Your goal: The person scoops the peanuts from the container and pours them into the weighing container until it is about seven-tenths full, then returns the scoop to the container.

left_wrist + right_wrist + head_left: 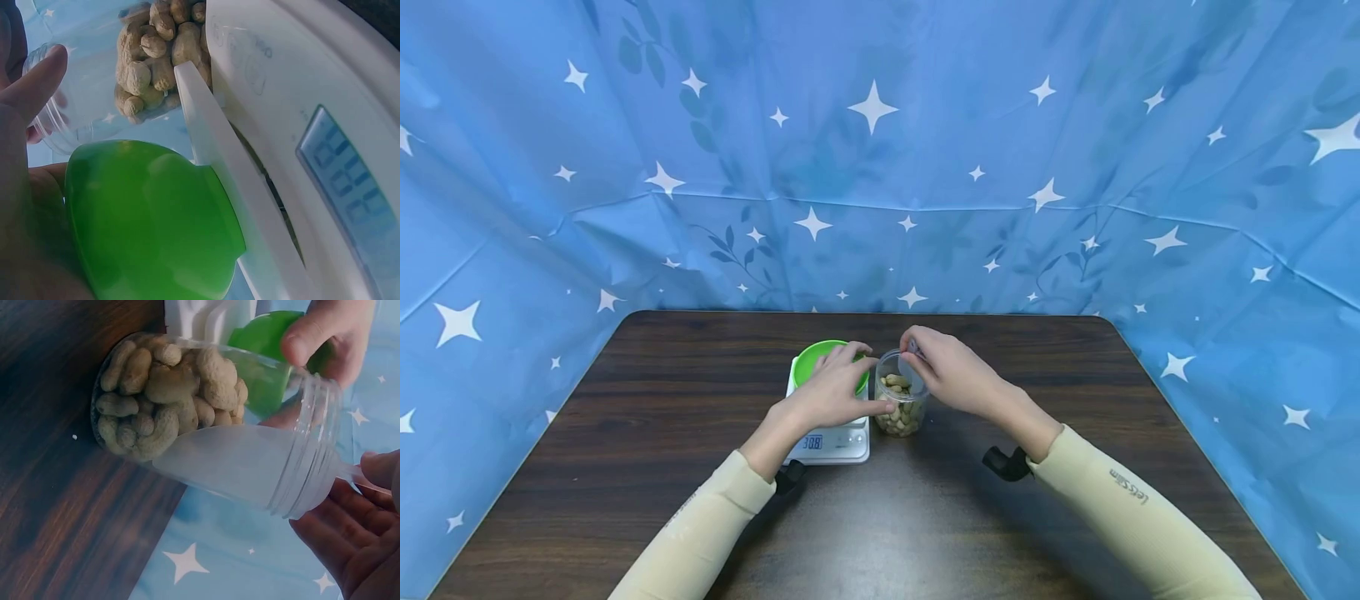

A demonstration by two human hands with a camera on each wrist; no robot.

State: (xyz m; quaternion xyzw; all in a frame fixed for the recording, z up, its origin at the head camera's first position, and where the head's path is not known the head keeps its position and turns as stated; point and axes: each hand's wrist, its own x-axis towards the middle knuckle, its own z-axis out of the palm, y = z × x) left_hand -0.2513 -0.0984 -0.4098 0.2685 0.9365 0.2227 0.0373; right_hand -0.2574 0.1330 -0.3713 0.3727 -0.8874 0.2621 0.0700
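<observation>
A clear plastic jar [901, 421] stands upright on the table, its lower part filled with peanuts [169, 394]. My left hand [829, 392] reaches across a green bowl [150, 219] and holds the jar near its mouth, thumb at the front and fingertips on the far side. A translucent scoop [231, 459] is dipped into the jar, its tip against the peanuts. With thumb and fingers, my right hand [958, 371] pinches the scoop's handle above the rim. The bowl sits on a white kitchen scale [842, 450], left of the jar; my left hand partly hides it.
The scale's lit display [347, 181] faces the front edge. Dark wood table [925, 517] spreads around the objects. A blue star-patterned cloth [880, 167] hangs behind it. A tiny white speck lies beside the jar in the right wrist view.
</observation>
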